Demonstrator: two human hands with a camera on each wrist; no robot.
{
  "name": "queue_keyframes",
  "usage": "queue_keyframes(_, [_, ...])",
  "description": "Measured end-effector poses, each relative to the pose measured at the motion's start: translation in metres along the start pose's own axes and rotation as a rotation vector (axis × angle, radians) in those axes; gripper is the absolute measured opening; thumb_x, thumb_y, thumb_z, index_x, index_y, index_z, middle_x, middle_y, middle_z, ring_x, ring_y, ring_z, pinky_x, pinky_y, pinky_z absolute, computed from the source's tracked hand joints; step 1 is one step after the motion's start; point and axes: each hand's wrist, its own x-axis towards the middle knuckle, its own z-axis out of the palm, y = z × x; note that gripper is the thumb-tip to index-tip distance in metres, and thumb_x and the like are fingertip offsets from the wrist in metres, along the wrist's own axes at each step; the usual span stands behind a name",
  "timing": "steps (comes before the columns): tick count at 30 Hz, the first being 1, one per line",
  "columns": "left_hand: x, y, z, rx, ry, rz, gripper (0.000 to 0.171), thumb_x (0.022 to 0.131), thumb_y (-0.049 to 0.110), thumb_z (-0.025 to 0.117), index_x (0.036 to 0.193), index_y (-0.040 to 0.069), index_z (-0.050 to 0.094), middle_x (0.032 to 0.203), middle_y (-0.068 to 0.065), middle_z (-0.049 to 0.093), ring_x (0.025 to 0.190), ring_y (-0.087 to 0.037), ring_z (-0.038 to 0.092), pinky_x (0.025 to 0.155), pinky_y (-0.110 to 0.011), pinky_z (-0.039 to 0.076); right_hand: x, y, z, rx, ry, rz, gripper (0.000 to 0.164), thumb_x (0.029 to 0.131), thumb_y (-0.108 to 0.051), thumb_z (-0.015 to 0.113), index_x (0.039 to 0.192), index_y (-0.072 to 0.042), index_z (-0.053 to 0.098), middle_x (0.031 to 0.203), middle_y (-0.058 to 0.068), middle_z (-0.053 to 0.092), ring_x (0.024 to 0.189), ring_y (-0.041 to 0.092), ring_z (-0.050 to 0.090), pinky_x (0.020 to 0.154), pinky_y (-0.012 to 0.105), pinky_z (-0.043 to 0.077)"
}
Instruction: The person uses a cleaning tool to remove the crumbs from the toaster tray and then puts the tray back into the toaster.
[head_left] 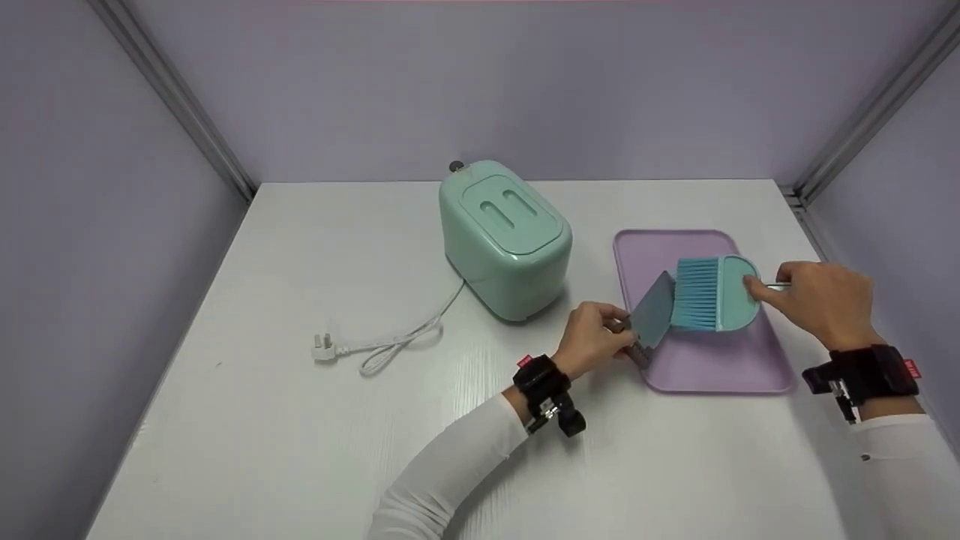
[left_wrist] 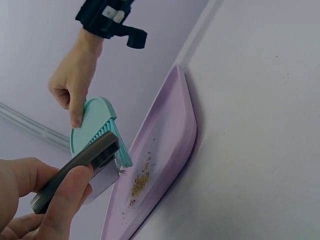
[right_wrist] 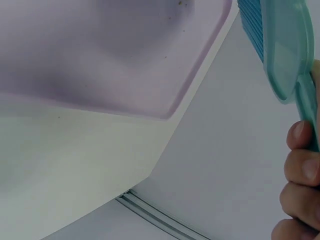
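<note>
My left hand pinches the dark handle of a bench scraper, whose flat grey blade is tilted up over the left part of a purple tray. From the right, my right hand grips a turquoise brush by its thin handle. The brush's blue bristles point left and meet the blade in the head view. Both tools are held above the tray. Brownish crumbs lie in a small heap on the tray, with others scattered around it; in the head view the tools hide the heap.
A mint-green toaster stands left of the tray, near the left hand. Its white cord and plug lie on the white table. Walls rise behind and at both sides. A few specks dot the tabletop.
</note>
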Motion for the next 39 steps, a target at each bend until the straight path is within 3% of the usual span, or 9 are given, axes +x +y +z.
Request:
queue_keyframes(7, [0.000, -0.001, 0.002, 0.002, -0.005, -0.001, 0.017, 0.082, -0.001, 0.071, 0.099, -0.001, 0.072, 0.076, -0.001, 0.067, 0.061, -0.010, 0.066, 0.054, -0.024, 0.059, 0.002, 0.007, -0.003, -0.003, -0.029, 0.046, 0.056, 0.080, -0.053, 0.070, 0.078, 0.002, 0.073, 0.039, 0.000, 0.034, 0.038, 0.021, 0.031, 0.033, 0.030, 0.015])
queue_keyframes(12, [0.000, -0.002, 0.001, -0.005, -0.001, 0.010, 0.019, 0.082, -0.002, 0.071, 0.100, -0.003, 0.071, 0.075, -0.001, 0.067, 0.061, -0.010, 0.066, 0.054, -0.025, 0.059, 0.004, 0.007, -0.006, 0.062, -0.026, 0.117, 0.057, 0.080, -0.055, 0.069, 0.077, 0.002, 0.073, 0.041, 0.001, 0.041, 0.039, 0.023, 0.036, 0.031, 0.031, 0.017])
queue_keyframes(19, [0.001, -0.005, 0.001, 0.018, 0.013, 0.005, 0.021, 0.082, -0.001, 0.071, 0.103, -0.001, 0.071, 0.075, -0.002, 0.067, 0.059, -0.009, 0.065, 0.053, -0.023, 0.058, 0.003, -0.015, -0.004, 0.214, -0.065, 0.264, 0.057, 0.083, -0.058, 0.066, 0.056, -0.008, 0.064, 0.045, 0.001, 0.042, 0.042, 0.022, 0.037, 0.034, 0.029, 0.018])
queue_keyframes(24, [0.001, -0.005, 0.001, 0.022, 0.015, -0.003, 0.021, 0.081, -0.002, 0.071, 0.102, -0.001, 0.071, 0.080, -0.007, 0.067, 0.061, -0.008, 0.065, 0.054, -0.023, 0.058, 0.001, -0.033, -0.002, 0.278, -0.120, 0.342, 0.060, 0.084, -0.061, 0.063, 0.054, -0.009, 0.061, 0.048, 0.001, 0.044, 0.046, 0.021, 0.039, 0.035, 0.028, 0.020])
queue_keyframes(31, [0.001, -0.003, 0.001, 0.015, 0.028, -0.016, 0.022, 0.081, -0.002, 0.070, 0.103, 0.000, 0.071, 0.080, -0.005, 0.067, 0.063, -0.008, 0.065, 0.055, -0.021, 0.058, -0.003, -0.045, 0.006, 0.277, -0.176, 0.396, 0.062, 0.085, -0.063, 0.060, 0.052, -0.010, 0.056, 0.048, -0.001, 0.039, 0.047, 0.019, 0.036, 0.037, 0.027, 0.020])
queue_keyframes(39, [0.000, -0.001, 0.002, 0.003, 0.026, -0.007, 0.020, 0.081, -0.003, 0.070, 0.102, 0.000, 0.070, 0.081, -0.006, 0.067, 0.063, -0.009, 0.065, 0.055, -0.022, 0.058, -0.010, -0.041, 0.014, 0.275, -0.202, 0.433, 0.062, 0.084, -0.066, 0.059, 0.056, -0.010, 0.060, 0.051, 0.000, 0.040, 0.048, 0.020, 0.038, 0.038, 0.028, 0.023])
